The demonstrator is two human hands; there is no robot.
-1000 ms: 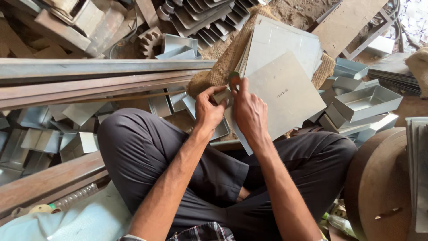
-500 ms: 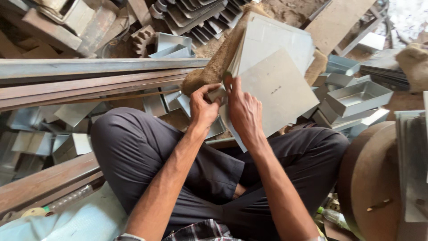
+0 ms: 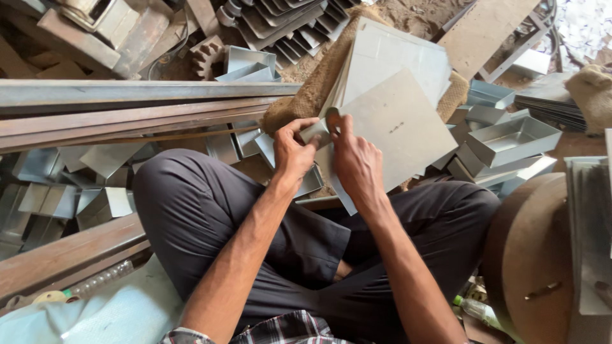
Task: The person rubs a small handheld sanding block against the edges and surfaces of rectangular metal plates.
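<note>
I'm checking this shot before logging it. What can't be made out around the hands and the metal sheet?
Head view:
- Metal sheet: near corner hidden behind both hands.
- Left hand, right hand: fingertips overlap, grip unclear.
- Small mark on the sheet: too small.
- Round wooden block: cut by bottom edge.

Cluttered metal workshop floor, shot from above

Bare dirt floor [image 3: 421, 19] up top, sandy and scattered with bits, and pretty much everything else is stacked metal. Long rusty steel bars [image 3: 127, 114] run across the left side, with a heavier beam [image 3: 64, 255] lower down. Folded sheet-metal trays [image 3: 523, 137] pile up on the right, more bent pieces [image 3: 57, 191] lie on the left under the bars. A rusty gear [image 3: 205, 56] sits near a row of angled metal channels [image 3: 280, 19] at the top. Burlap sacking [image 3: 312, 89] is spread in the middle, a wooden plank [image 3: 484, 28] leans top right, and a round brown drum-like thing [image 3: 535, 255] sits at the right edge. Soft daylight, no hard shadows.
</note>
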